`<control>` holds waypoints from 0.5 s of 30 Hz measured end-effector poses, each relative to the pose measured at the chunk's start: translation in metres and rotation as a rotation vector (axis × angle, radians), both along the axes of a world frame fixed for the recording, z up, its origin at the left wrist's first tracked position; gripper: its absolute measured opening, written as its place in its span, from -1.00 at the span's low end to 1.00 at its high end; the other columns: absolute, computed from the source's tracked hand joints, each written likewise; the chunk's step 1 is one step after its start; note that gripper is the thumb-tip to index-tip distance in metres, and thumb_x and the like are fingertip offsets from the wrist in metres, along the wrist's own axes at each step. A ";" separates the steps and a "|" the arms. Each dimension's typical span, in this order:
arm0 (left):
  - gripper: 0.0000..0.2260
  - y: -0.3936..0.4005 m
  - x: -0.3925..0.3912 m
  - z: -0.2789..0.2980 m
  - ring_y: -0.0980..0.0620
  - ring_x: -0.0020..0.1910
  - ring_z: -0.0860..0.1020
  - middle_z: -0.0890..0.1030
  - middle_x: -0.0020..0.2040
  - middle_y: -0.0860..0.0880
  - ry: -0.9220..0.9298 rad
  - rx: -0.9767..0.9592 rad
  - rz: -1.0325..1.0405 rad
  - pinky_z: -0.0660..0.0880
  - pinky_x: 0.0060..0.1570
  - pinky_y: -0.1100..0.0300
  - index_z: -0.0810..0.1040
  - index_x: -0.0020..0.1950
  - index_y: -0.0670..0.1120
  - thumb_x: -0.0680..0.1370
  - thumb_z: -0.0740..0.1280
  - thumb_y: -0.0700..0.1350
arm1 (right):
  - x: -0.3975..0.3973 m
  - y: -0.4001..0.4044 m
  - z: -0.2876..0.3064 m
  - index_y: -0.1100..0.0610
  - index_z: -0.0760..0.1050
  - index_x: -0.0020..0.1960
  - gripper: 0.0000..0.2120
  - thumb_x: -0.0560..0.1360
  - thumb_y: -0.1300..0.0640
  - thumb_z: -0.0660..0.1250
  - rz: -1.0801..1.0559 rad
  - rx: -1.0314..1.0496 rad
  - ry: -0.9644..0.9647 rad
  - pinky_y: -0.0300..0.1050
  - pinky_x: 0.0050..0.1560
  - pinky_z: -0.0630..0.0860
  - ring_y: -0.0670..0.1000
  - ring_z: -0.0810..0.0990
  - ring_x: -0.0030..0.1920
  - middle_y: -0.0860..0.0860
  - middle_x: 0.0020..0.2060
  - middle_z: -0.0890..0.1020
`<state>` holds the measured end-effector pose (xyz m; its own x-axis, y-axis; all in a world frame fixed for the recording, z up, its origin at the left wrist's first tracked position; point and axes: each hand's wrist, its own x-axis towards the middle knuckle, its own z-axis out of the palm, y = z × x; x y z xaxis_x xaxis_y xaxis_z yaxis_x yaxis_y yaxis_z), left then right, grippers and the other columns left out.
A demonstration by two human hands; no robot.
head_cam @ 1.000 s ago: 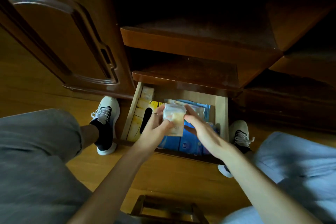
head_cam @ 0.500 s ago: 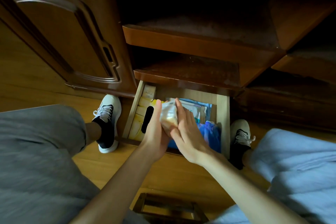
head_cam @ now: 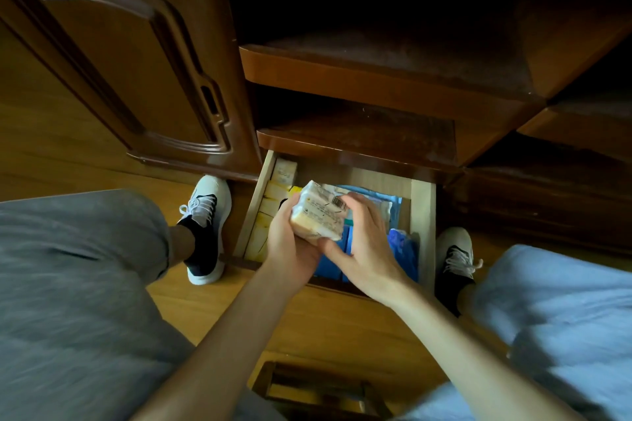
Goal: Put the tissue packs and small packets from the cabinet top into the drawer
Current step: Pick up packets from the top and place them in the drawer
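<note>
Over the open wooden drawer (head_cam: 424, 215) I hold a pale yellow tissue pack (head_cam: 319, 214) with a barcode on its clear wrap. My left hand (head_cam: 290, 243) grips it from the left and below. My right hand (head_cam: 362, 243) holds its right side, fingers curled over the top edge and thumb under it. Inside the drawer, several cream tissue packs (head_cam: 273, 202) line the left side and blue packets (head_cam: 400, 246) fill the middle and right.
The drawer sits under two dark wooden shelves (head_cam: 359, 79). An open cabinet door (head_cam: 119, 55) stands at the left. My white shoes (head_cam: 205, 215) rest on the wooden floor on both sides of the drawer. A small wooden stool (head_cam: 307, 390) is below my arms.
The tissue pack has been turned in my hands, so its barcode side now faces up. Both hands stay over the drawer and have risen slightly.
</note>
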<state>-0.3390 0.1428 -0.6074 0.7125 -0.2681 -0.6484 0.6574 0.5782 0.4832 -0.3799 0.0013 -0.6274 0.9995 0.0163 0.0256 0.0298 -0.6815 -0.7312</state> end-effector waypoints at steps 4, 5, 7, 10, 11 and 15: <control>-0.56 0.004 0.001 -0.002 -0.16 0.18 0.63 0.66 0.20 -0.20 -0.046 0.103 -0.051 0.51 0.21 -0.04 0.62 0.26 -0.18 0.57 0.33 0.12 | 0.006 -0.006 0.004 0.09 0.26 0.47 -0.30 0.43 -0.14 0.38 0.020 0.014 -0.066 -0.15 0.26 0.54 -0.10 0.38 0.37 0.01 0.35 0.43; -0.55 0.006 0.002 -0.002 -0.14 0.17 0.66 0.69 0.19 -0.16 -0.039 0.163 -0.064 0.55 0.19 -0.02 0.64 0.25 -0.14 0.57 0.32 0.17 | 0.008 -0.009 0.005 0.10 0.28 0.47 -0.29 0.41 -0.14 0.37 0.023 -0.004 -0.070 -0.18 0.24 0.53 -0.13 0.38 0.34 0.01 0.33 0.45; -0.49 0.010 0.005 -0.004 -0.10 0.12 0.70 0.72 0.13 -0.12 -0.059 0.263 -0.125 0.64 0.08 0.02 0.65 0.26 -0.08 0.57 0.29 0.29 | 0.012 -0.014 0.006 0.08 0.27 0.48 -0.25 0.38 -0.18 0.35 0.054 -0.054 -0.033 -0.23 0.19 0.53 -0.17 0.41 0.28 0.00 0.33 0.48; -0.51 0.006 0.011 -0.014 -0.11 0.11 0.70 0.72 0.12 -0.13 -0.029 0.335 -0.135 0.65 0.08 -0.02 0.62 0.27 -0.10 0.56 0.34 0.26 | 0.020 -0.013 0.002 -0.05 0.19 0.52 -0.22 0.38 -0.16 0.39 0.087 0.040 0.096 -0.35 0.05 0.55 -0.19 0.46 0.25 -0.07 0.36 0.44; -0.54 0.004 0.014 -0.018 -0.13 0.12 0.69 0.71 0.14 -0.16 -0.001 0.328 -0.118 0.64 0.12 -0.05 0.60 0.30 -0.12 0.59 0.34 0.20 | 0.024 -0.009 -0.001 -0.09 0.18 0.52 -0.23 0.40 -0.12 0.43 0.065 0.120 0.138 -0.40 0.01 0.54 -0.21 0.46 0.25 -0.10 0.36 0.42; -0.58 0.004 0.033 -0.040 -0.12 0.07 0.69 0.71 0.14 -0.19 0.118 0.204 -0.068 0.65 0.01 0.01 0.56 0.34 -0.14 0.65 0.27 0.14 | 0.049 0.000 -0.022 -0.18 0.31 0.38 -0.44 0.46 -0.10 0.46 -0.009 0.257 0.207 -0.52 -0.03 0.46 -0.39 0.46 0.18 -0.25 0.19 0.49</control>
<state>-0.3058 0.1467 -0.6475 0.6135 -0.1677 -0.7717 0.7501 0.4291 0.5032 -0.3310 0.0015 -0.6494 0.9841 0.0268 -0.1758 -0.1424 -0.4737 -0.8691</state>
